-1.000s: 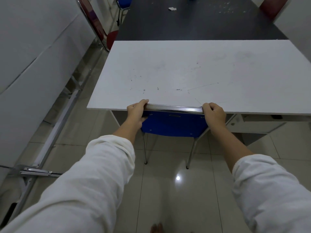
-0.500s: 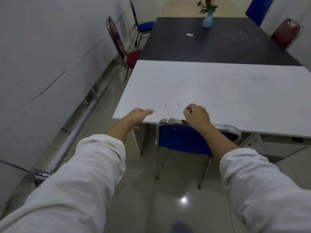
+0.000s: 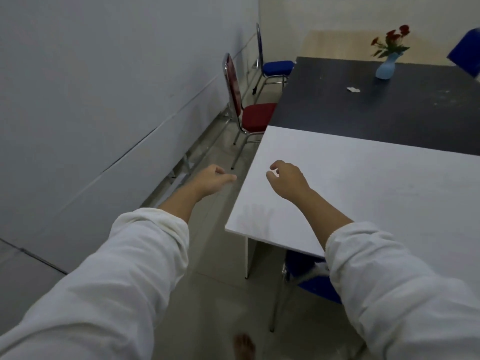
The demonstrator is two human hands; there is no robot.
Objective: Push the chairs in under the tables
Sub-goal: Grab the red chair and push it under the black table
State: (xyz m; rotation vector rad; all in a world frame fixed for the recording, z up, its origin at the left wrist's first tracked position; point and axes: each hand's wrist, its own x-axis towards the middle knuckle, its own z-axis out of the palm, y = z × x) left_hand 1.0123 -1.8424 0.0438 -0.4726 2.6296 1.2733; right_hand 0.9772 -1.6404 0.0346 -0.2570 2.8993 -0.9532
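Narrow room, white desk (image 3: 363,193) butted against a dark desk (image 3: 389,113). Blue chair (image 3: 309,279) now tucked under, released a moment ago. Left hand (image 3: 210,179) and right hand (image 3: 285,181) loosely curled, empty. Red chair (image 3: 249,110) next, probably.

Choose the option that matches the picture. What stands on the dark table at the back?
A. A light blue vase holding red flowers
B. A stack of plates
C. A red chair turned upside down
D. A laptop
A: a light blue vase with red flowers stands on the dark table, near a small scrap of white paper.
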